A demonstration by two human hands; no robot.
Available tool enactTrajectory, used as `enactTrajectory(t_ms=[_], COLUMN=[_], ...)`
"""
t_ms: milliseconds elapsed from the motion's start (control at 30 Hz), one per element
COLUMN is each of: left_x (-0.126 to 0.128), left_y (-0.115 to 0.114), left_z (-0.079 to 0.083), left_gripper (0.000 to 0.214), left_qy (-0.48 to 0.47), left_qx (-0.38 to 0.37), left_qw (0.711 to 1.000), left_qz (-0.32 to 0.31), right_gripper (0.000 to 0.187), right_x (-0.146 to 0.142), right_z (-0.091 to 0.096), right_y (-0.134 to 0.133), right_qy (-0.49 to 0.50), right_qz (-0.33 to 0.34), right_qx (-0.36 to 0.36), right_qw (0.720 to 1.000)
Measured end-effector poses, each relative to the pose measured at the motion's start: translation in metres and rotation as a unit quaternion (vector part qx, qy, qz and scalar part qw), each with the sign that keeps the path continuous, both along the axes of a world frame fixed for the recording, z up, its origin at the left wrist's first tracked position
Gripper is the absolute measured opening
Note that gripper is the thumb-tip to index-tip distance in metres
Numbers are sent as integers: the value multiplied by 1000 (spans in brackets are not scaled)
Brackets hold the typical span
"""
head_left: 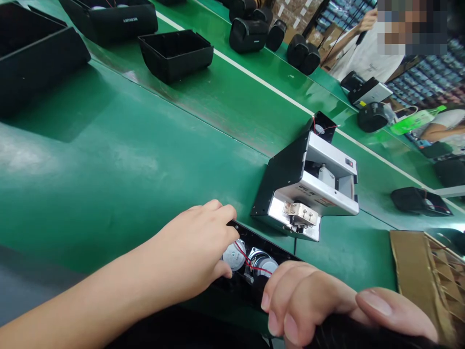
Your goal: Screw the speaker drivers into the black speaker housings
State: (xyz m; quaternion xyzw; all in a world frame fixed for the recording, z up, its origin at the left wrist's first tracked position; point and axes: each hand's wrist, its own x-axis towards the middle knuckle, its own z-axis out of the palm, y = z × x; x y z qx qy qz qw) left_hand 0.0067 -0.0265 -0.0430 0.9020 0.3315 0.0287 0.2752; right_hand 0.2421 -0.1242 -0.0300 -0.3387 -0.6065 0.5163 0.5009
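Note:
A black speaker housing lies at the near edge of the bench, its inside facing up. Two round silver speaker drivers with thin red wires show in it. My left hand grips the housing's left end, fingers over the far edge and thumb inside. Close to the camera, my right hand is wrapped round a black electric screwdriver, mostly hidden by the fingers. Its dark front end points toward the housing; where the tip touches is hidden.
A silver and black screw feeder stands just beyond the housing. Black speaker shells stand on the green conveyor belt behind. A cardboard box with dividers is at the right. Across the line, a person works.

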Motion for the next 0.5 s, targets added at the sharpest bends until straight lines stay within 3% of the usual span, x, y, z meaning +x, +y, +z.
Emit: enactTrajectory(t_ms=[67, 167, 500], left_x=[0, 0, 2], left_y=[0, 0, 2], left_z=[1, 1, 4], left_gripper=[33, 33, 33], left_qy=[0, 3, 22], left_qx=[2, 0, -8], left_qw=[1000, 1000, 1000], left_qz=[-1, 0, -5], right_gripper=[43, 49, 44], right_x=[-5, -9, -8], right_z=[-2, -4, -10], right_y=[-3, -5, -8], right_qy=[2, -27, -2], right_qz=[-32, -29, -61], right_qx=[22, 49, 76], right_qw=[999, 998, 995])
